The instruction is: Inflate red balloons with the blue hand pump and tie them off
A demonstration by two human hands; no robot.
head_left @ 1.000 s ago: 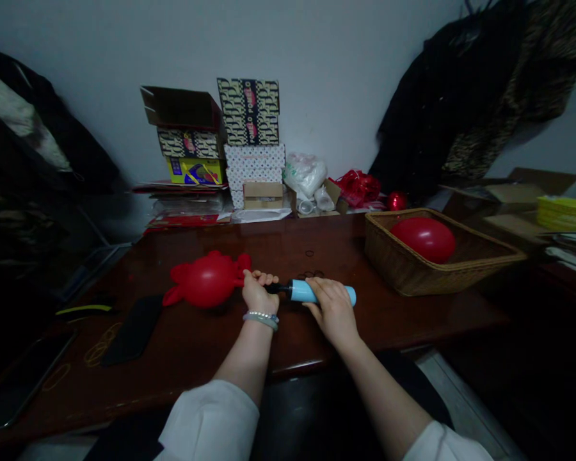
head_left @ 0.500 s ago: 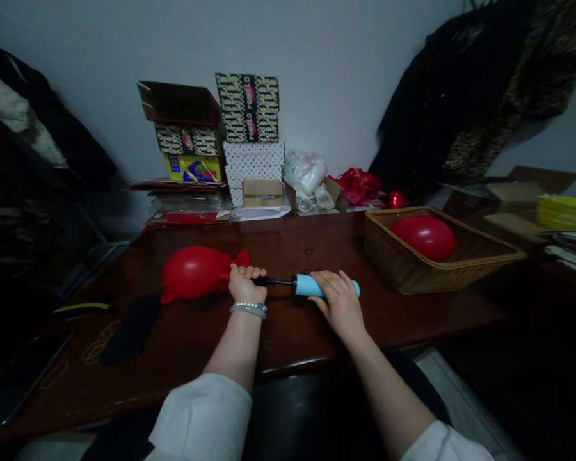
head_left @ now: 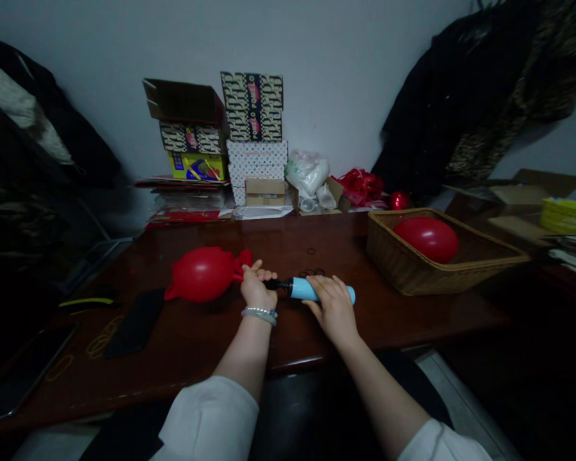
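Near the middle of the desk (head_left: 288, 336), a partly inflated red balloon (head_left: 202, 274) is laid on its side with its neck turned to the right. The neck is gripped in the left hand (head_left: 257, 289), which is clenched around it where it meets the black nozzle of a blue hand pump (head_left: 303, 289). The pump is held level, close to the desk surface, and its blue barrel is grasped from above by the right hand (head_left: 333, 305), whose fingers are wrapped over it. A bead bracelet (head_left: 259, 314) is worn on the left wrist. Just behind the pump, a few small dark rings (head_left: 313, 272) are seen lying on the desk. To the left of the balloon, a black phone (head_left: 137, 322) is laid flat. To the right, well apart from both hands, a wicker basket (head_left: 413, 272) is set on the desk, and a second red balloon (head_left: 426, 238) is held inside it. At the back, against the wall, patterned boxes (head_left: 252, 105) are stacked, with plastic bags (head_left: 307, 171) beside them.
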